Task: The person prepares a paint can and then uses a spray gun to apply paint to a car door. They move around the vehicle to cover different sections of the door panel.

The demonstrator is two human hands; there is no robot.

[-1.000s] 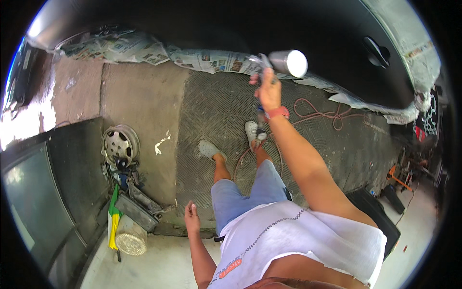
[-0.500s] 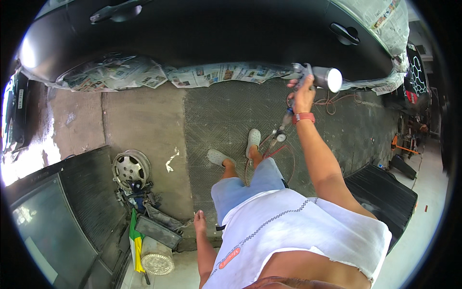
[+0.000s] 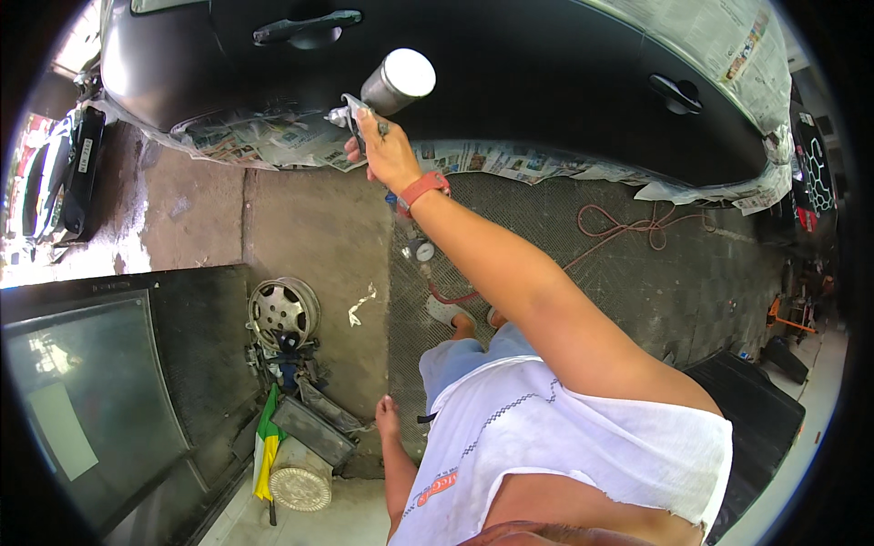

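My right hand [image 3: 390, 150] is closed around a spray gun [image 3: 398, 84] with a silvery cup and a white round top. The arm reaches forward and left, with a red band on the wrist. Just beyond the gun stands a matte black car side [image 3: 528, 82], close to the gun's cup. A pressure gauge [image 3: 425, 251] and a red hose [image 3: 455, 298] hang below the hand. My left hand [image 3: 388, 415] hangs low at my side, fingers loosely curled, with nothing visible in it.
Newspaper masking [image 3: 492, 160] lines the car's lower edge. A wheel rim [image 3: 283, 312] and piled parts lie at left, beside a dark framed glass panel [image 3: 100, 382]. Red hose loops [image 3: 628, 223] cross the floor at right. A black ribbed panel [image 3: 746, 409] lies at lower right.
My right hand has swept the spray gun leftward along the car side and slightly farther away. The view has shifted a little. My left hand still hangs at my side.
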